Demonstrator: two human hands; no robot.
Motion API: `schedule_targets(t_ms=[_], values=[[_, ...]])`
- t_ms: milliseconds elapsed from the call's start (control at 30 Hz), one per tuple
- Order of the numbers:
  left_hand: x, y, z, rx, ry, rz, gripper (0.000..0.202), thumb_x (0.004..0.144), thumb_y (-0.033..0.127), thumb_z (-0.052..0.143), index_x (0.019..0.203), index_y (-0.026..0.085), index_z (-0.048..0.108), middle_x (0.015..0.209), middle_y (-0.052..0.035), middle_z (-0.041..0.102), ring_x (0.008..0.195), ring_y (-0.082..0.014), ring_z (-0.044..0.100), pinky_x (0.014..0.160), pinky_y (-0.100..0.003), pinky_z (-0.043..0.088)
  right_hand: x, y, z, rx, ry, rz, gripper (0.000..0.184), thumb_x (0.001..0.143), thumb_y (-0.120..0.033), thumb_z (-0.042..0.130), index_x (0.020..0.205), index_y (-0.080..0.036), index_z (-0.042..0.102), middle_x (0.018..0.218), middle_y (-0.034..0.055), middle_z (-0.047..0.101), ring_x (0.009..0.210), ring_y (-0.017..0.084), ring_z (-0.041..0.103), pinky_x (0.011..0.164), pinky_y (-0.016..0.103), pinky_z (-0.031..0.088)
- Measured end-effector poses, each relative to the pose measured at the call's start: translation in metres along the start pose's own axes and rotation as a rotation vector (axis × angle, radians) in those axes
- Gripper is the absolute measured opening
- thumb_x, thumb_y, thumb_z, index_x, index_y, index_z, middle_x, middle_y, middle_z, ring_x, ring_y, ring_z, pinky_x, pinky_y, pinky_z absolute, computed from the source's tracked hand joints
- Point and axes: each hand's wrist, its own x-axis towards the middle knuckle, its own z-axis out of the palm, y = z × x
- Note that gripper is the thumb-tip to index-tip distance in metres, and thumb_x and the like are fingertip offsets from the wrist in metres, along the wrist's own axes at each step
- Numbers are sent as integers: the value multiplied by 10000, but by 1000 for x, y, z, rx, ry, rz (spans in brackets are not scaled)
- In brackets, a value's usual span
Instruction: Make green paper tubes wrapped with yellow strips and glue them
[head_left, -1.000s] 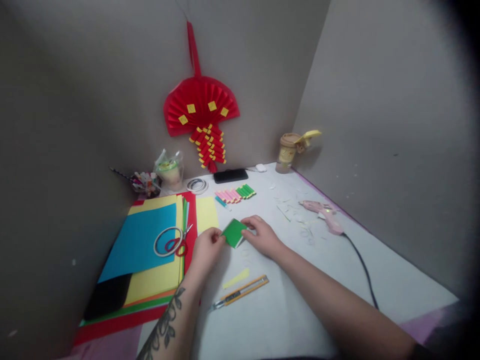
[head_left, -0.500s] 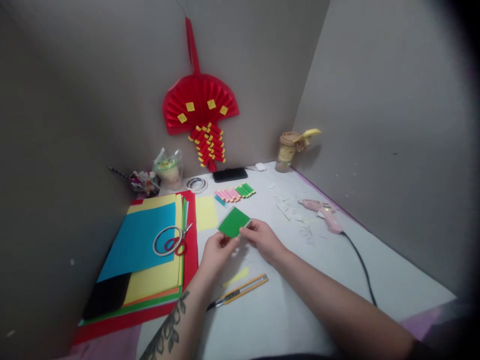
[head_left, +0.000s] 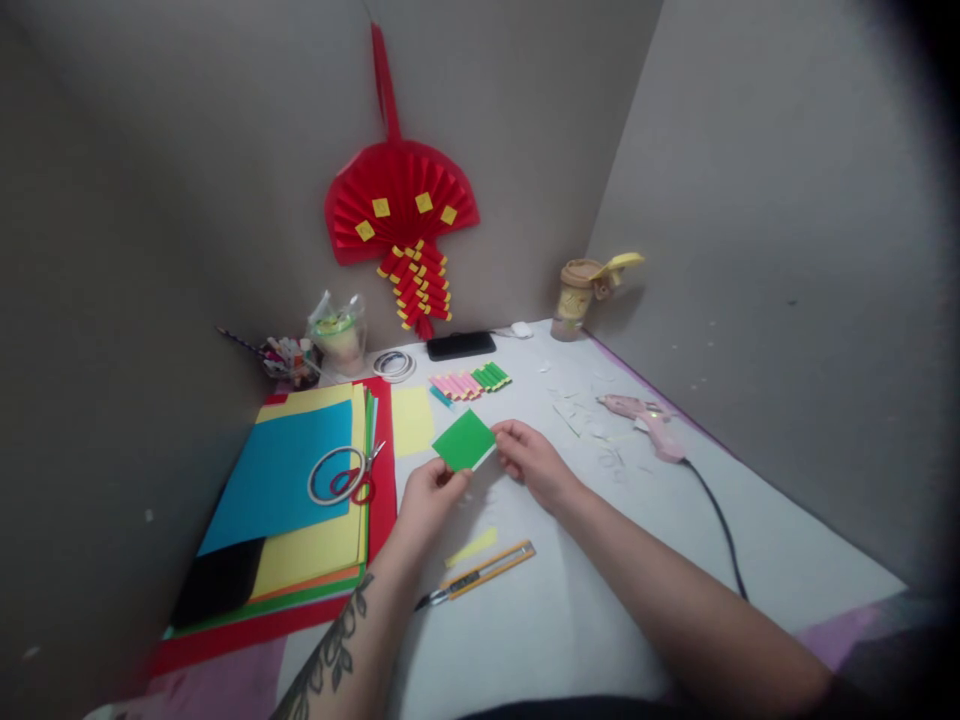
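Note:
A small green paper piece [head_left: 464,440] with a white strip along an edge is held above the white table. My left hand [head_left: 431,495] pinches its lower corner, thumb on top. At its right corner, my right hand [head_left: 529,460] has its fingers closed on the edge. Below the hands lie a yellow paper strip [head_left: 472,548] and an orange utility knife [head_left: 480,575]. Beyond the green paper sit a row of pink paper rolls [head_left: 456,386], several green paper rolls [head_left: 492,376], a blue roll [head_left: 441,397] and a yellow sheet [head_left: 412,420].
Left is a stack of coloured paper [head_left: 281,470] with scissors [head_left: 360,480] and a tape roll [head_left: 335,475]. A pink glue gun [head_left: 649,420] with its cord lies right, near paper scraps. Behind are a phone [head_left: 461,346], a cup [head_left: 572,300] and a hanging red fan [head_left: 405,195].
The green paper has turned slightly and shifted a little left, showing its white lower edge. My right hand has moved up along its right side to the corner.

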Motion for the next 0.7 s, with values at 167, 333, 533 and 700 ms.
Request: schedule_targets(t_ms=[167, 333, 533, 700], values=[[-3, 4, -2, 25, -15, 11, 165, 669, 309, 595, 622, 151, 593, 585, 12, 565, 530, -112, 478, 501, -211, 352, 0, 2, 3, -2, 3, -21, 321, 663, -401, 706, 606, -193, 468, 436, -93, 385, 382, 51, 272, 407, 215, 150], [-1, 1, -4, 7, -24, 39, 169, 704, 314, 577, 700, 151, 620, 646, 2, 585, 601, -126, 513, 556, -216, 377, 4, -2, -2, 68, 94, -7, 331, 654, -385, 702, 587, -199, 437, 434, -87, 405, 368, 53, 267, 400, 219, 130], [3, -5, -2, -73, -67, 77, 258, 715, 401, 624, 683, 153, 561, 601, 26, 519, 569, -105, 470, 543, -206, 359, -1, 0, 2, 30, 25, 1, 321, 654, -364, 701, 576, -199, 437, 413, -91, 396, 369, 56, 273, 403, 220, 140], [9, -11, -9, -179, 169, 81, 256, 723, 409, 618, 725, 156, 577, 590, 32, 524, 524, -93, 456, 526, -205, 356, -3, 6, 0, 12, -42, 13, 314, 674, -358, 697, 596, -195, 441, 424, -92, 398, 379, 57, 282, 412, 217, 143]])
